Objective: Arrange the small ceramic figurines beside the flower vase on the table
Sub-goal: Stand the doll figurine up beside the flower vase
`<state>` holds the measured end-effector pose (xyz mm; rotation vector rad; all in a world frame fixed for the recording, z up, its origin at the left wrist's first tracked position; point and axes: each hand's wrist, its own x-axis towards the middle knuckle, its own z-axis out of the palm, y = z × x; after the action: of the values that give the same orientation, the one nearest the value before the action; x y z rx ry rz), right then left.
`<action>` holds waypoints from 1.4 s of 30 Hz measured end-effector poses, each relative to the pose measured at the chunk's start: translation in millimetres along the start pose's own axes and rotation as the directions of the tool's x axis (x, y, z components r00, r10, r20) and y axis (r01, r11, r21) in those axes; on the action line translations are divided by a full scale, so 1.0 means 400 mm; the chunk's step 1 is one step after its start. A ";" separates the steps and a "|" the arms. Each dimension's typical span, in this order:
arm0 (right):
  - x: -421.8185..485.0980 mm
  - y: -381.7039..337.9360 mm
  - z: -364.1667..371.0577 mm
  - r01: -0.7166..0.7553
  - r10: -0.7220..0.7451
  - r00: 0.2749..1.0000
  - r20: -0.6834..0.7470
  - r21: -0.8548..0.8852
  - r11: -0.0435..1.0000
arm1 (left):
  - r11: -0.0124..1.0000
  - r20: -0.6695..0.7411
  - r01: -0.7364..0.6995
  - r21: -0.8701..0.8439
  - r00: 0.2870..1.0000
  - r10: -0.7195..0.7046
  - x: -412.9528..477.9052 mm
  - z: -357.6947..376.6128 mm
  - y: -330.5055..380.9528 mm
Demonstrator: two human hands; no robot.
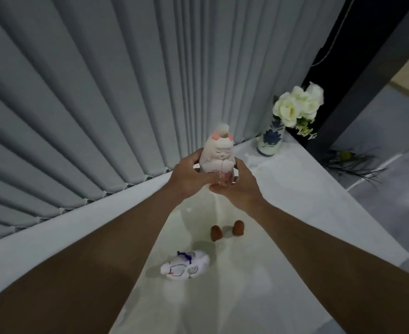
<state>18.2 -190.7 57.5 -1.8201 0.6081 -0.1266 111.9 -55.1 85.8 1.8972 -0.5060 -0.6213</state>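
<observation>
Head view: three kinds of figurine show. One tall white figurine (219, 154) stands upright at frame centre, clasped at its base by both hands, the left hand (189, 177) on its left side and the right hand (239, 184) on its right and underneath. One white figurine (185, 265) lies on its side on the worktop (307, 201), lower centre, between the forearms. Two small brown pieces (227, 230) sit just above it. One vase (271, 138) with white flowers (297, 104) stands upper right, near the grey curtain (90, 92).
</observation>
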 end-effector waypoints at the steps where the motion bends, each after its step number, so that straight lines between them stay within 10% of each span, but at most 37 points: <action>1: 0.021 0.015 -0.019 -0.011 0.011 1.000 -0.011 -0.007 1.000 | 1.000 0.005 0.005 -0.006 1.000 -0.005 0.029 0.025 0.001; 29: 0.271 0.166 -0.174 -0.167 0.167 0.985 -0.031 -0.003 0.986 | 0.990 0.039 0.139 -0.024 0.990 -0.138 0.368 0.226 -0.026; 42: 0.033 0.267 -0.132 -0.311 0.316 0.947 0.055 -0.086 0.947 | 0.909 0.155 0.258 0.327 0.935 -0.320 0.108 0.170 -0.082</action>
<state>-26.8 -264.7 -25.2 -1.7681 0.8554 0.1743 105.1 -116.3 24.3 2.2352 -0.4721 -0.9907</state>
